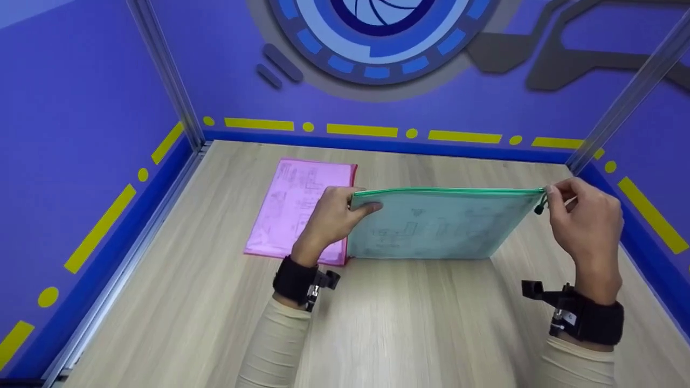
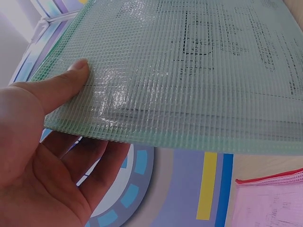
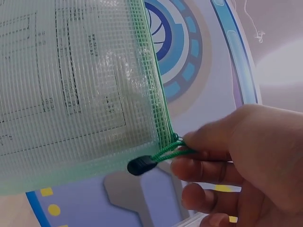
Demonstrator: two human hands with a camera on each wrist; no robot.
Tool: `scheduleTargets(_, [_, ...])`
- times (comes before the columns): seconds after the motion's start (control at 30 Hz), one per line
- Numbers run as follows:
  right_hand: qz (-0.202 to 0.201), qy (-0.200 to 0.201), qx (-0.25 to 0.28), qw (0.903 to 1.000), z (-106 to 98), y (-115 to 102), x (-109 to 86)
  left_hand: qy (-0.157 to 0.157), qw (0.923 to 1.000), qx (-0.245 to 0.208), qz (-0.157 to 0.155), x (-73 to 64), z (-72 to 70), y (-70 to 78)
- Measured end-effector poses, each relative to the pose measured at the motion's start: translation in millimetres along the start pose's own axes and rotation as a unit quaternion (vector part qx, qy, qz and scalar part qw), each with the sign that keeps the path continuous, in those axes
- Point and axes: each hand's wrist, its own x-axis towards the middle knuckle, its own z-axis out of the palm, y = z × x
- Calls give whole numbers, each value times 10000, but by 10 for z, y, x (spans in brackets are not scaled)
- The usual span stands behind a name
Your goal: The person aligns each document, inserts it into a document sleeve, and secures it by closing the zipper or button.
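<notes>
A green mesh zipper pouch (image 1: pixel 426 226) with printed sheets inside stands tilted up over the table, its green zipper edge on top. My left hand (image 1: pixel 337 215) grips its upper left corner, thumb on the near face and fingers behind. At the upper right corner my right hand (image 1: pixel 587 221) pinches the zipper's green cord pull (image 3: pixel 170 150) between thumb and index finger. A black toggle (image 3: pixel 142 165) dangles from that cord. Flat on the table to the left lies a pink zipper pouch (image 1: pixel 294 205) with a red zipper edge, also holding printed paper, partly hidden behind my left hand.
The wood-grain table (image 1: pixel 205 302) is bounded by blue panels (image 1: pixel 81 134) with yellow markings at the left, back and right. Metal posts (image 1: pixel 167 70) rise at the back corners. Each wrist wears a black strap (image 1: pixel 295 281) with a small camera mount.
</notes>
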Motion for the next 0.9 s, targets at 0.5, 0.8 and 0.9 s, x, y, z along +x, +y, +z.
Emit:
scheduleTargets(0.5, [365, 1116, 431, 9921, 92, -128, 31, 860, 9933, 199, 752, 27, 88, 36])
scheduleTargets(0.8, [949, 1011, 1426, 9800, 101, -319, -7, 1453, 9767, -130, 1571, 56, 322, 143])
scheduleTargets(0.9, [1178, -229, 1781, 9767, 60, -375, -29, 1644, 9698, -148, 1794, 51, 345, 193])
